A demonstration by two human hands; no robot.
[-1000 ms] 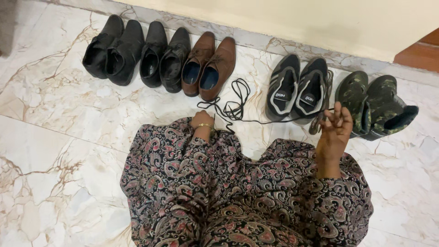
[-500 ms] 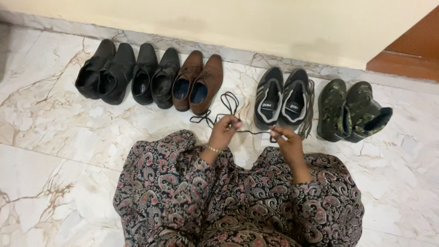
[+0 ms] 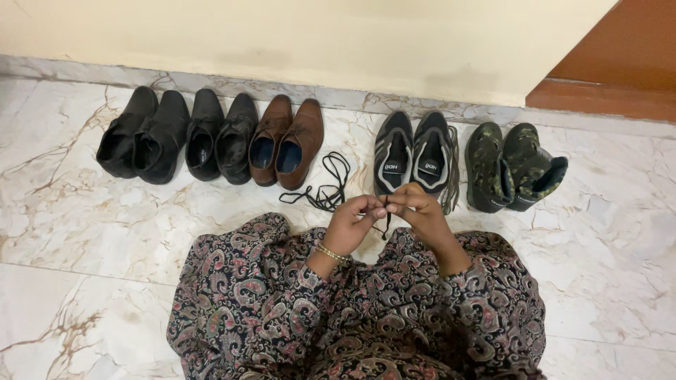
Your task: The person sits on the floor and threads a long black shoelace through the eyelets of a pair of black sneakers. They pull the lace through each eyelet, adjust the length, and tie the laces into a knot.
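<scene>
Left hand (image 3: 350,224) and right hand (image 3: 417,211): I see both pinching one black shoelace (image 3: 328,190), fingertips meeting; lace trails to ten o'clock, toward brown shoes (image 3: 287,141). Lace unthreaded, I judge.

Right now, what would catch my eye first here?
Two hands meet at the centre: the left hand and right hand pinch a black shoelace that trails to the marble floor. Behind them, shoes line the wall, from black pairs at left to camouflage boots at right.
</scene>
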